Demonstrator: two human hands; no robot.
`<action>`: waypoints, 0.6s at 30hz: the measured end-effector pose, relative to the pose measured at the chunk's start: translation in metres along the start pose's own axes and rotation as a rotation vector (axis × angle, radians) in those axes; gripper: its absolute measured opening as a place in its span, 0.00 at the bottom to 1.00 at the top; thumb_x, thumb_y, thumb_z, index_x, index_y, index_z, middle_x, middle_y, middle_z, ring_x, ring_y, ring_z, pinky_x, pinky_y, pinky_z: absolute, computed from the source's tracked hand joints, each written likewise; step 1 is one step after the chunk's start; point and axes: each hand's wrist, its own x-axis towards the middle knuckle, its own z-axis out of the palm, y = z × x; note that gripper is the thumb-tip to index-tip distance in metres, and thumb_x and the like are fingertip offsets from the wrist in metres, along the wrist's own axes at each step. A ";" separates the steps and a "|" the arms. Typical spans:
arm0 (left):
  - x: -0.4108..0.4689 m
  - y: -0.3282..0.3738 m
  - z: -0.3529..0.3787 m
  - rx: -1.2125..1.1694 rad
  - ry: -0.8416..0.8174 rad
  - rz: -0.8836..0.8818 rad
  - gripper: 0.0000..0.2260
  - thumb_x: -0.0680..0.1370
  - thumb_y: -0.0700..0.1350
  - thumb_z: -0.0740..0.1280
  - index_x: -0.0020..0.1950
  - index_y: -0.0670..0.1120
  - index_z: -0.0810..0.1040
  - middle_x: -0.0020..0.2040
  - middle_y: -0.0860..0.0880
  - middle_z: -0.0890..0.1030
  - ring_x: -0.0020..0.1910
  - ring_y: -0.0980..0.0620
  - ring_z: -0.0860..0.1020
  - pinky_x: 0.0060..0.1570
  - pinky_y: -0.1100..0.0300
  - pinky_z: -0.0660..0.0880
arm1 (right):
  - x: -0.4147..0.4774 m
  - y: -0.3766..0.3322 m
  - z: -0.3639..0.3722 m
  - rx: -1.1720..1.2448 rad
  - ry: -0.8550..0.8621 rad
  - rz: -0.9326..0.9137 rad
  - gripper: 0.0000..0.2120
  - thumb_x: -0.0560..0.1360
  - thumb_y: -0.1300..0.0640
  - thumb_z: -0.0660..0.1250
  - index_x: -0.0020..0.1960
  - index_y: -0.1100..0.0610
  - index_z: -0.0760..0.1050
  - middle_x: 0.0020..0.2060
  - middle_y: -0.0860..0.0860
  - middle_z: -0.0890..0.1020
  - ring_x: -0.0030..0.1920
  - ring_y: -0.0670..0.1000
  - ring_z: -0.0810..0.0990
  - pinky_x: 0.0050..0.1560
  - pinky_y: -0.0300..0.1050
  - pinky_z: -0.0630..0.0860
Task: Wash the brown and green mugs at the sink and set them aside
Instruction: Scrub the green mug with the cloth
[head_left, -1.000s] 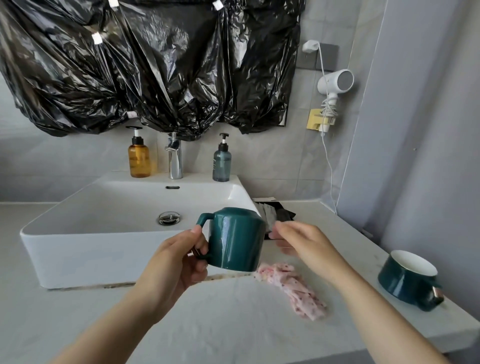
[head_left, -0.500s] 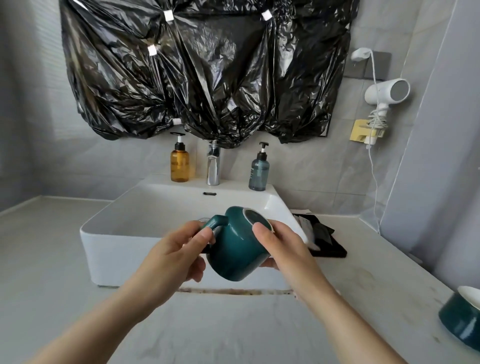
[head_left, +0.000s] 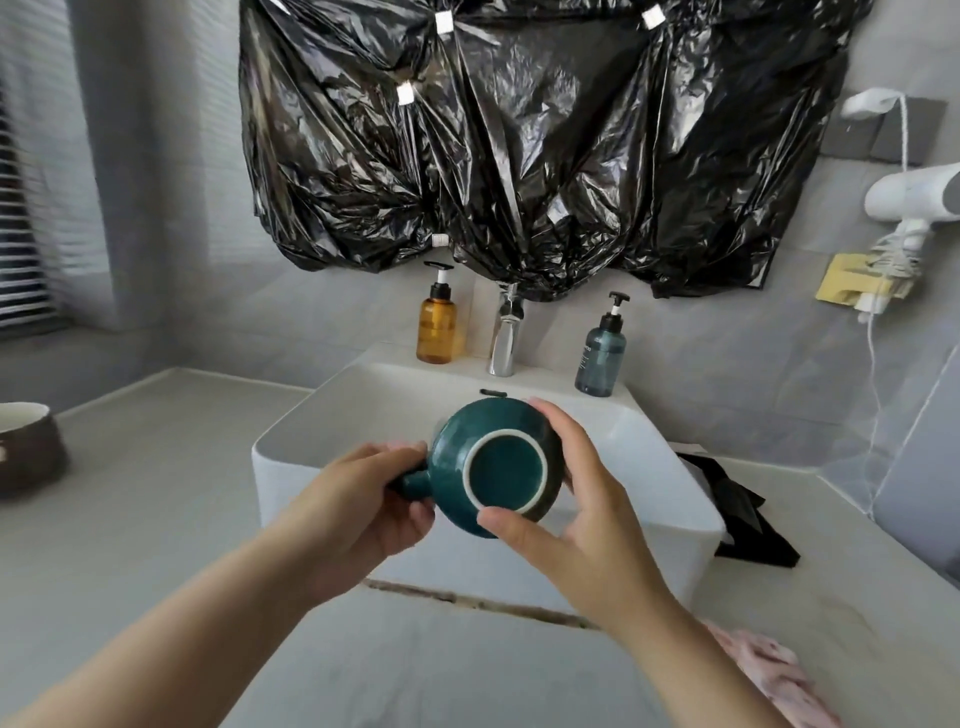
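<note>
I hold a dark green mug (head_left: 506, 470) over the front of the white sink (head_left: 322, 441), tipped so its round base faces me. My left hand (head_left: 358, 506) grips the handle on the mug's left side. My right hand (head_left: 566, 512) curls round the mug's right side, thumb on the lower edge and fingers over the top. A brown mug (head_left: 28, 449) with a white inside stands on the counter at the far left edge of view.
A chrome tap (head_left: 505, 332) stands at the back of the sink between an amber pump bottle (head_left: 437, 325) and a blue-grey pump bottle (head_left: 600, 351). A black cloth (head_left: 743, 512) lies right of the sink, a pink cloth (head_left: 769, 670) at the lower right.
The mug has been tipped from upside down until its base faces me and carried over the sink. My right hand has closed round it. The view swung left, revealing the brown mug.
</note>
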 end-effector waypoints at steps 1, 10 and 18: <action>0.001 0.005 -0.007 -0.021 0.012 0.016 0.08 0.82 0.40 0.60 0.48 0.38 0.76 0.32 0.44 0.76 0.25 0.53 0.73 0.22 0.66 0.72 | 0.004 0.000 0.004 0.008 -0.035 -0.004 0.37 0.69 0.41 0.74 0.73 0.39 0.59 0.68 0.35 0.70 0.70 0.41 0.69 0.67 0.37 0.69; -0.011 0.037 -0.080 0.174 0.293 0.431 0.07 0.82 0.38 0.60 0.47 0.45 0.75 0.28 0.52 0.70 0.29 0.55 0.67 0.33 0.62 0.64 | 0.054 -0.019 0.079 0.374 -0.151 0.202 0.23 0.72 0.39 0.64 0.65 0.43 0.72 0.63 0.38 0.77 0.61 0.37 0.77 0.63 0.40 0.75; -0.036 0.066 -0.189 0.258 0.548 0.649 0.08 0.81 0.36 0.63 0.48 0.48 0.77 0.39 0.51 0.76 0.36 0.55 0.71 0.40 0.60 0.67 | 0.096 -0.052 0.170 0.333 -0.274 0.197 0.12 0.78 0.48 0.66 0.61 0.45 0.75 0.54 0.44 0.82 0.56 0.43 0.80 0.62 0.51 0.77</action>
